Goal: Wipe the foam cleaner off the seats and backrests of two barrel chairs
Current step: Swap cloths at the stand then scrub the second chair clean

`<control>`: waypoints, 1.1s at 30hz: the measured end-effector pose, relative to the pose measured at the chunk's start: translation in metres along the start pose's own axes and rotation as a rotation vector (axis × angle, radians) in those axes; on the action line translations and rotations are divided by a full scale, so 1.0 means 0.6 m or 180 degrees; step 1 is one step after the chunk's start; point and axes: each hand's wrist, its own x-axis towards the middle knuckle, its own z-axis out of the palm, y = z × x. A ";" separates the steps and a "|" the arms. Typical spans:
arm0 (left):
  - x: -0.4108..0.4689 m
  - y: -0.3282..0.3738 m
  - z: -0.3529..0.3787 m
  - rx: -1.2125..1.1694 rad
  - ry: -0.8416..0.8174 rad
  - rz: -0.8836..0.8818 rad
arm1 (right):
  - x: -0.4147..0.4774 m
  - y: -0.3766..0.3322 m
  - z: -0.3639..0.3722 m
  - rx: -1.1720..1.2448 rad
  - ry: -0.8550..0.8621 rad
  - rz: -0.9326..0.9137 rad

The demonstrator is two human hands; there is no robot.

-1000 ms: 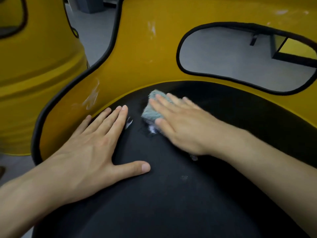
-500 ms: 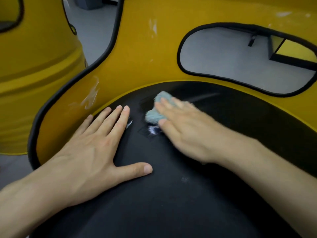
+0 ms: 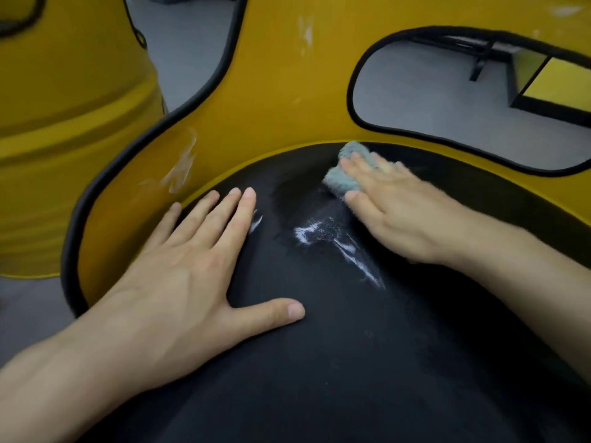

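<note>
A yellow barrel chair has a black seat [image 3: 319, 362] and a curved yellow backrest [image 3: 281, 100]. My right hand [image 3: 393, 215] presses a small grey-green cloth [image 3: 347, 174] flat onto the seat's far edge, fingers straight, close to the backrest. White foam streaks [image 3: 329, 238] lie on the seat just in front of the cloth. My left hand [image 3: 192, 282] rests flat on the seat's left side, fingers spread. Foam smears [image 3: 182, 167] mark the backrest above that hand, and a thin one [image 3: 307, 30] sits higher up.
A second yellow barrel chair [image 3: 64, 123] stands at the left. Grey floor [image 3: 179, 49] shows between the two chairs and through the backrest's oval cutout [image 3: 447, 97]. A black frame with a yellow panel [image 3: 556, 87] stands beyond the cutout.
My right hand slid the cloth away from me and to the right, up to the seat's far edge, uncovering white foam streaks. My left hand stayed put.
</note>
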 end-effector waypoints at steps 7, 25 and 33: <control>0.005 0.001 0.005 -0.0144 0.0175 0.0043 | -0.086 -0.067 0.028 -0.0068 -0.0225 -0.0866; 0.011 -0.008 0.016 -0.0246 0.0335 -0.0059 | -0.183 -0.009 0.064 -0.0440 0.0053 -0.0744; 0.017 -0.007 0.018 -0.0269 0.0444 -0.0084 | -0.013 -0.037 0.017 -0.0173 -0.0119 -0.0135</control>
